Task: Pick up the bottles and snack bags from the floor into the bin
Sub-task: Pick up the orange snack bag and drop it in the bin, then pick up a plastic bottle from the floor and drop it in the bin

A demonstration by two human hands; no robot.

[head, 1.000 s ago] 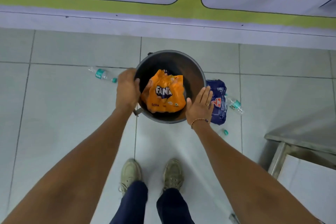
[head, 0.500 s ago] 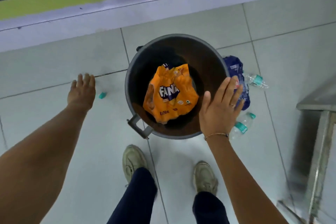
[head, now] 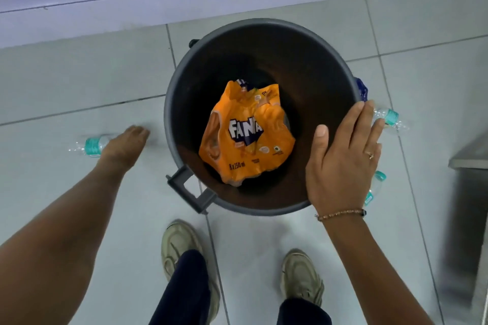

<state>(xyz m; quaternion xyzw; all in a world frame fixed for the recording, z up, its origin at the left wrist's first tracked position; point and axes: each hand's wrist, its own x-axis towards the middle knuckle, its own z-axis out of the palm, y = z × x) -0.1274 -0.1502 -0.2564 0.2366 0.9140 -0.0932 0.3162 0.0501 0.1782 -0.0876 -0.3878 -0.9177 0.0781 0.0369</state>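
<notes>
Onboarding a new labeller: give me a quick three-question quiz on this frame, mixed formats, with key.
1. True or false: the orange Fanta wrapper lies inside the bin.
2. Multiple choice: the left hand is reaching down toward
A. the bin's handle
B. a clear bottle with a teal label on the floor
C. a shoe
3. Fill the blank: the blue bag lies on the floor on the person's ____ side of the bin, mostly hidden by its rim.

Key: 1 true; 2 B; 3 right. The right hand hangs open over the bin's rim, holding nothing.
</notes>
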